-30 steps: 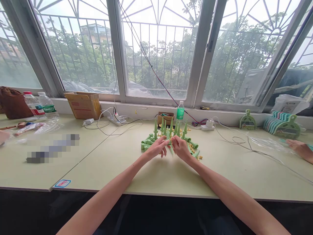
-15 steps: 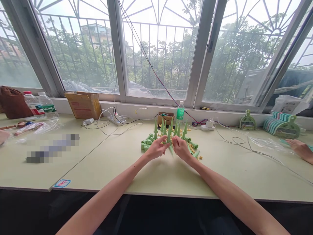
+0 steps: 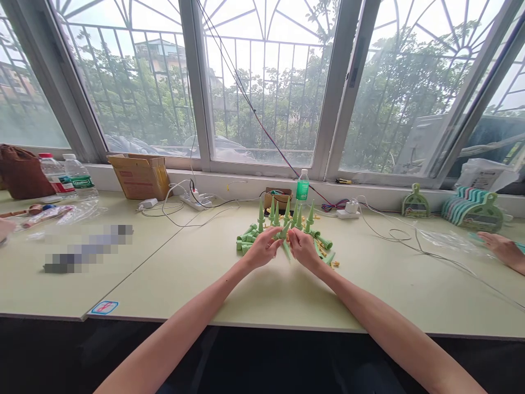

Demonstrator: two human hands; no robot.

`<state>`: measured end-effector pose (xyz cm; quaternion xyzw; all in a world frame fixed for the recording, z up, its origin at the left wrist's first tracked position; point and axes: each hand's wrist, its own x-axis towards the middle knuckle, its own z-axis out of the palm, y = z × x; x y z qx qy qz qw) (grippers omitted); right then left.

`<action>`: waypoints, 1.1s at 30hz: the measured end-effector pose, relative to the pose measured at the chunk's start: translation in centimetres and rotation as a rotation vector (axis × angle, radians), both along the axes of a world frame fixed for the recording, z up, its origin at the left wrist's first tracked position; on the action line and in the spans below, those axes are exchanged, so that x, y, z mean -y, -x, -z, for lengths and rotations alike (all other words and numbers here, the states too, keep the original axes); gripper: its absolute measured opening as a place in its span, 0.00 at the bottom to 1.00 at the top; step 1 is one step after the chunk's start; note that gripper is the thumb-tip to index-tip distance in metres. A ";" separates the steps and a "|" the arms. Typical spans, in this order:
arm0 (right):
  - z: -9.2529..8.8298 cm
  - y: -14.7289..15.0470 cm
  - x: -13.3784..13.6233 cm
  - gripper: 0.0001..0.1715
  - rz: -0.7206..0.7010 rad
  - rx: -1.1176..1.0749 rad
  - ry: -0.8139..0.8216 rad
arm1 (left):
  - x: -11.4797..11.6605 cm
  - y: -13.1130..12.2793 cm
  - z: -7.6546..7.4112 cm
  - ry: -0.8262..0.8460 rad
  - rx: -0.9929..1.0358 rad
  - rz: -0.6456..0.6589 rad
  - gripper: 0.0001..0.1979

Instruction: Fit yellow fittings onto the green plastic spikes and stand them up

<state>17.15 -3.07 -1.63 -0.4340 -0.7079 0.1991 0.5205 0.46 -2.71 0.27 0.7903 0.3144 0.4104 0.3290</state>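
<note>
My left hand (image 3: 264,247) pinches a green pointed plastic cone (image 3: 284,231), which leans to the right between my two hands. Close beside it, my right hand (image 3: 302,249) is closed with its fingers curled; whatever it grips is too hidden to make out. Behind my hands several green cone pieces (image 3: 261,218) stand upright with their tips up. More green pieces (image 3: 246,239) lie in a heap left of my left hand, and others (image 3: 324,242) lie to the right. Small yellow parts (image 3: 336,264) are scattered among them. One green spike (image 3: 286,250) lies below and between my hands.
Behind the pieces stand a small brown box (image 3: 279,194) and a green-labelled bottle (image 3: 302,186). Power strips (image 3: 197,201) and loose cables (image 3: 394,236) run along the back. A cardboard box (image 3: 139,176) is at left. Another person's hand (image 3: 502,247) rests at far right, near green dustpan-like items (image 3: 478,213).
The cone in my left hand has gone from upright to tilted, its tip toward the right. My hands have stayed in nearly the same place.
</note>
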 end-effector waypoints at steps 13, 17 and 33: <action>0.0 0.3 0.1 0.25 0.000 -0.024 -0.009 | -0.1 -0.2 0.1 -0.061 0.001 -0.050 0.18; -0.1 0.4 0.1 0.24 0.020 0.004 -0.034 | 0.1 -0.3 -0.3 0.031 0.066 -0.155 0.22; -0.3 0.2 0.5 0.23 0.022 0.073 -0.086 | 0.2 -0.2 -1.1 0.455 0.186 0.074 0.26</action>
